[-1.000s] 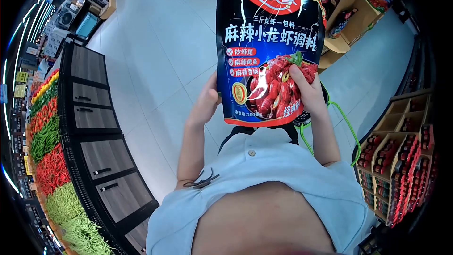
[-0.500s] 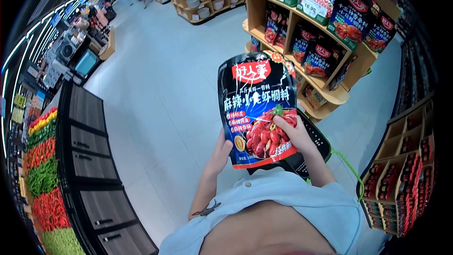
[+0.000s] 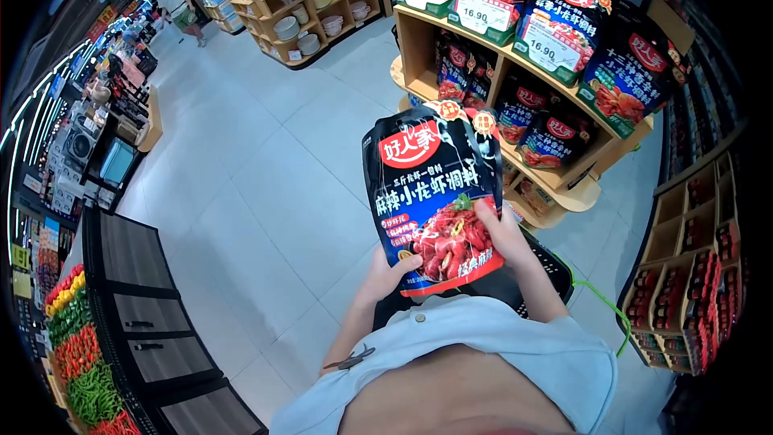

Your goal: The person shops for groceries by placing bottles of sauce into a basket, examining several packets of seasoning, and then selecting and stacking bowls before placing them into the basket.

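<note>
In front of my chest, both hands hold a glossy black and blue crayfish seasoning pouch (image 3: 427, 193) with a red logo and a picture of red crayfish. My left hand (image 3: 385, 275) grips its lower left edge, thumb on the front. The right hand (image 3: 507, 234) clasps the right edge, its thumb over the crayfish picture; the fingers of both hands are mostly hidden behind. A second pouch edge with a round orange badge (image 3: 484, 123) shows behind the first, at the upper right. Below lies a black perforated basket (image 3: 550, 266), partly covered by my arm and the pouch.
Ahead to the right stands a wooden shelf (image 3: 592, 97) with similar pouches and 16.90 price cards. Jars fill a rack (image 3: 672, 306) at right, near a green cord (image 3: 626, 330). Dark cabinets (image 3: 153, 314) with vegetables line the left. A person (image 3: 177, 8) walks far off.
The pouch has tilted and shifted slightly left. My left thumb has come onto its front. The view has turned, bringing the shelf's price cards lower and a distant person into clearer sight.
</note>
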`<move>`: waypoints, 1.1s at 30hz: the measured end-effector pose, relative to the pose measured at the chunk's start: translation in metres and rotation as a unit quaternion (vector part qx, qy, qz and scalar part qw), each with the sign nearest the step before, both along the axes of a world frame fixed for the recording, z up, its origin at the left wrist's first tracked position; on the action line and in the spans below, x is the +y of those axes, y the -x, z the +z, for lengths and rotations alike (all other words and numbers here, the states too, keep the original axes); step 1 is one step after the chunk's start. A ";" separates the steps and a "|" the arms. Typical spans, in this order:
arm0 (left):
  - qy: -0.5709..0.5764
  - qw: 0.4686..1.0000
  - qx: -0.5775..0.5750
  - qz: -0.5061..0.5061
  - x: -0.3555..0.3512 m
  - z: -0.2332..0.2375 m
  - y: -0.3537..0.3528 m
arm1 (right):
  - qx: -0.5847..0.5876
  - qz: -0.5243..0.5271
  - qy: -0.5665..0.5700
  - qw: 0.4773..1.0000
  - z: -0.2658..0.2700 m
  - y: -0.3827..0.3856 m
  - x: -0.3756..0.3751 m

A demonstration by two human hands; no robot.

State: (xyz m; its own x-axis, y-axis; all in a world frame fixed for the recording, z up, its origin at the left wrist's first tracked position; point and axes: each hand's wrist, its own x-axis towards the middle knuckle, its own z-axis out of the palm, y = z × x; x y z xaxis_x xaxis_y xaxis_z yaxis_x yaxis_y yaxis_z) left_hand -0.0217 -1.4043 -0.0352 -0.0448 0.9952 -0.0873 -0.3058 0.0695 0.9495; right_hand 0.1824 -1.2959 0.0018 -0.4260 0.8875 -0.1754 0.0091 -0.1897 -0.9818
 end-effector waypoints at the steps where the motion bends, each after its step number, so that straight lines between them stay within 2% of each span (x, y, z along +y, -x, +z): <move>1: 0.017 1.000 -0.020 0.008 0.011 -0.015 0.021 | 0.073 0.018 0.068 0.995 0.000 0.013 0.011; 2: 0.041 0.998 -0.040 0.017 0.019 -0.032 0.043 | 0.146 0.033 0.141 0.979 0.002 0.027 0.020; 4: 0.059 0.984 -0.165 0.038 0.038 -0.020 0.075 | 0.186 0.040 0.174 0.966 0.013 0.068 0.029; 6: 0.020 0.978 -0.207 0.015 0.058 -0.029 0.119 | 0.154 0.096 0.141 0.973 0.004 0.101 0.046; 8: -0.015 0.988 -0.152 0.016 0.078 -0.028 0.160 | 0.132 0.005 0.154 0.979 0.004 0.150 0.049; 9: -0.020 0.987 -0.156 0.009 0.087 -0.018 0.176 | 0.135 -0.006 0.170 0.976 0.004 0.169 0.054; 13: -0.010 0.970 -0.236 -0.055 0.135 -0.012 0.238 | 0.077 -0.008 0.118 0.990 0.018 0.222 0.083; 14: -0.003 0.964 -0.259 -0.060 0.148 -0.016 0.249 | 0.071 -0.021 0.037 0.997 0.025 0.233 0.087; 16: -0.007 0.957 -0.277 -0.081 0.171 -0.022 0.268 | 0.028 -0.074 -0.015 0.997 0.033 0.249 0.105; 17: -0.021 0.957 -0.273 -0.098 0.186 -0.025 0.273 | -0.001 -0.141 0.015 0.990 0.032 0.249 0.115; 18: -0.037 0.955 -0.270 -0.117 0.203 -0.027 0.283 | 0.069 -0.166 0.085 0.980 0.056 0.260 0.122; 20: 0.016 0.944 -0.296 -0.144 0.228 -0.048 0.299 | 0.164 -0.208 0.101 0.959 0.058 0.262 0.152; 22: 0.056 0.942 -0.302 -0.132 0.253 -0.074 0.313 | 0.281 -0.163 0.107 0.940 0.058 0.258 0.184; 25: 0.070 0.904 -0.401 -0.135 0.302 -0.078 0.316 | 0.378 -0.145 0.124 0.906 0.043 0.254 0.237; 28: 0.044 0.882 -0.440 -0.161 0.376 -0.085 0.342 | 0.410 -0.147 0.102 0.894 0.029 0.266 0.294; 31: 0.006 0.859 -0.468 -0.208 0.443 -0.085 0.360 | 0.372 -0.148 0.117 0.909 0.022 0.270 0.333; 33: 0.006 0.855 -0.465 -0.229 0.487 -0.081 0.375 | 0.350 -0.142 0.096 0.921 0.036 0.291 0.363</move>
State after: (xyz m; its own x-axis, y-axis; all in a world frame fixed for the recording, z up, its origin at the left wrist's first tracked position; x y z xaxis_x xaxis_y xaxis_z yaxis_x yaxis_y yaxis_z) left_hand -0.3964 -0.9177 -0.1157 0.4434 0.8888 0.1155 -0.8668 0.3924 0.3076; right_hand -0.1090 -0.9333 0.0381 -0.2505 0.9617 -0.1115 -0.6906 -0.2582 -0.6756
